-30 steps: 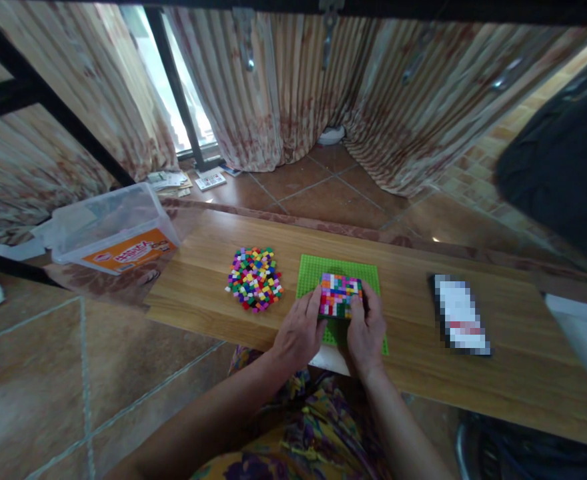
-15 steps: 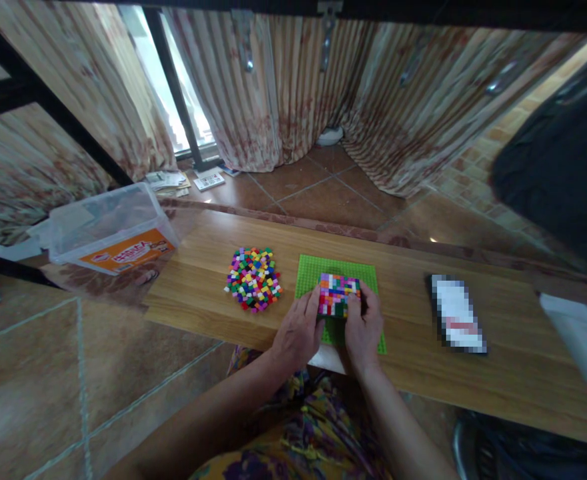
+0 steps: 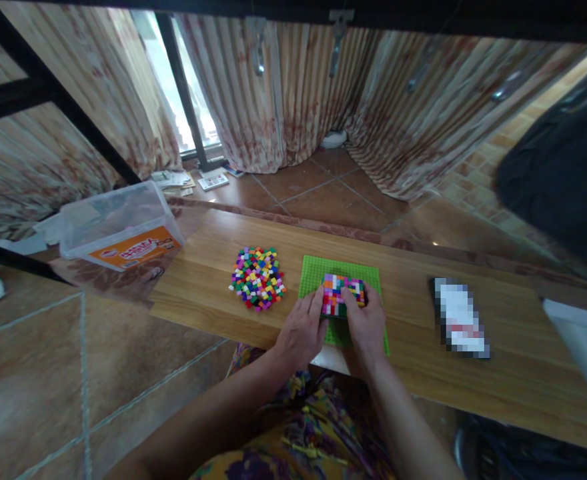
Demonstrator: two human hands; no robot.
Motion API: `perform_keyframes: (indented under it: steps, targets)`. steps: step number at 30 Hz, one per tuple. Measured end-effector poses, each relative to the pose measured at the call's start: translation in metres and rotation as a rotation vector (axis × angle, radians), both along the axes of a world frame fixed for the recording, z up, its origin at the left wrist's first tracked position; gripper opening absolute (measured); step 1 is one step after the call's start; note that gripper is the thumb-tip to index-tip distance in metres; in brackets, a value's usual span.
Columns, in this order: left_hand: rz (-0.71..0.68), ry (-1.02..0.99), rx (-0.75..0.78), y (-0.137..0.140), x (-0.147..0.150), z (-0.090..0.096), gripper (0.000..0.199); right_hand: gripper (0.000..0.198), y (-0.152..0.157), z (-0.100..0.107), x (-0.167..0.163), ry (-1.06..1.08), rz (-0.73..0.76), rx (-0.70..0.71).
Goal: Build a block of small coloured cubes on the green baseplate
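Note:
Both hands hold a multicoloured block of small toy bricks over a green studded baseplate. My left hand grips the block's left side, with its fingers closed along the edge. From the right, my right hand is wrapped round the block, and its thumb lies on the top surface. The block's underside is hidden, so I cannot tell whether it touches the baseplate. To the left, a heap of loose coloured bricks lies on the wooden table.
A phone-like object, blurred out, lies on the table's right part, with a white sheet beyond it. A clear plastic box with an orange label stands past the table's left end. Papers lie on the tiled floor.
My right thumb has moved left across the top of the brick block. The whole view has shifted slightly; both hands still hold the block.

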State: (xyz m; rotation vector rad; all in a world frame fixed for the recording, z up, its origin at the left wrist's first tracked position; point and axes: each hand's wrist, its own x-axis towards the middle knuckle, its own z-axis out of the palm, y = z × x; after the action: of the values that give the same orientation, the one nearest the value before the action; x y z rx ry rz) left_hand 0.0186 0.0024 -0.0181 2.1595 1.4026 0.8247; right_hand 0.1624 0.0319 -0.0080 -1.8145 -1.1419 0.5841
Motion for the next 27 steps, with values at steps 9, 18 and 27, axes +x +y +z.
perform_keyframes:
  steps: [9,18,27]
  targets:
    - [-0.002,0.026,0.017,0.0,0.002,0.0,0.063,0.049,0.0,-0.005,-0.003,-0.05,0.031,0.055]
    - [-0.002,0.011,0.036,0.0,0.002,0.0,0.063,0.062,-0.005,-0.003,0.003,-0.02,0.065,0.031]
    - [0.001,0.004,0.025,0.0,0.001,-0.002,0.065,0.058,-0.007,0.001,0.017,0.049,0.185,0.005]
